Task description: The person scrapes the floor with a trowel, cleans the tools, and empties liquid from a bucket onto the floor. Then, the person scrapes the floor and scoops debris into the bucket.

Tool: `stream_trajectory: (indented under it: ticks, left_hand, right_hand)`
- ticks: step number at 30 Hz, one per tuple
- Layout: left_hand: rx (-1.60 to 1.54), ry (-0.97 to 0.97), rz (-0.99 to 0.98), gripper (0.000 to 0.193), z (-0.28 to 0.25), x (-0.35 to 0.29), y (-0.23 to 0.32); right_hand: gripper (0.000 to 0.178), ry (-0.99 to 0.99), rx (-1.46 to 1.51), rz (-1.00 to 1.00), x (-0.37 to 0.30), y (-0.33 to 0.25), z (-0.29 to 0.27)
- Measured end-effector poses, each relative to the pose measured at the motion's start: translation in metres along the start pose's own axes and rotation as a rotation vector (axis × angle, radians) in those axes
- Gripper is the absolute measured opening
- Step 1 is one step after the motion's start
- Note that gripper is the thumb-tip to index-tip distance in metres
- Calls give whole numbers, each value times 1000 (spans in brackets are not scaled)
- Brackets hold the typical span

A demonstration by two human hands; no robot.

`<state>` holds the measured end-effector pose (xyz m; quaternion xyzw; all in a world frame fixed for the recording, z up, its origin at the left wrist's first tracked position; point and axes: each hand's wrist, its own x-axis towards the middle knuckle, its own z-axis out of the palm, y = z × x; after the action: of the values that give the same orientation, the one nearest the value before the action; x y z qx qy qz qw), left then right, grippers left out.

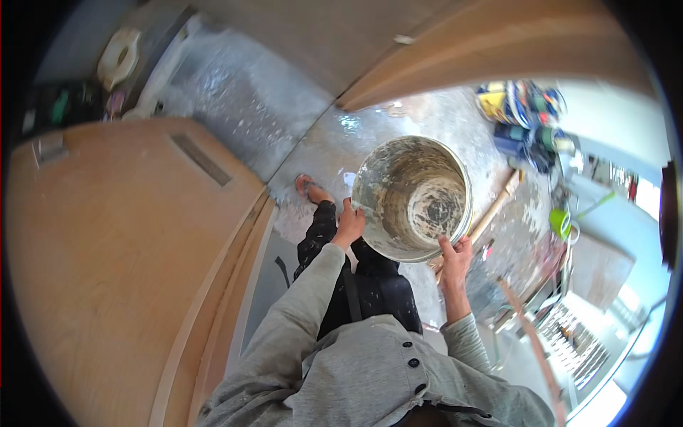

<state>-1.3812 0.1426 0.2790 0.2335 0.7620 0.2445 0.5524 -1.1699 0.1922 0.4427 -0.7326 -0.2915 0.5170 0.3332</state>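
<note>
A large round bucket (398, 178) is held up in front of my body, tilted so that I look into it. Its inner wall and bottom are coated with dried, crusty grey-brown residue, and nothing loose shows inside. My left hand (349, 224) grips the rim on the left side, fingers partly hidden by the bucket. On the near right side my right hand (456, 263) is closed on the rim, thumb on top and other fingers underneath.
A wooden door (128, 235) stands open at my left, by a doorway to a wet floor. A wooden pole (496, 206) lies at the right. Buckets and containers (516, 107) crowd the far right wall; a green bucket (560, 223) stands nearer.
</note>
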Motion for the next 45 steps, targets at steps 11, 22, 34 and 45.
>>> stream_trajectory:
  ticks: [11,22,34,45]
  left_hand:
    - [64,-565,-25,59,-86,-2,94]
    - [154,-404,-317,37,-312,230,-22]
    - [528,-699,-136,39,-178,590,131]
    - [655,-842,281,39,115,646,327]
  right_hand:
    - [28,378,492,-33,-49,40,-53]
    - [40,941,778,-23,-84,118,78]
    - [32,1798,1048,109,18,164,237]
    - [31,2153,1390,-81,108,222,276]
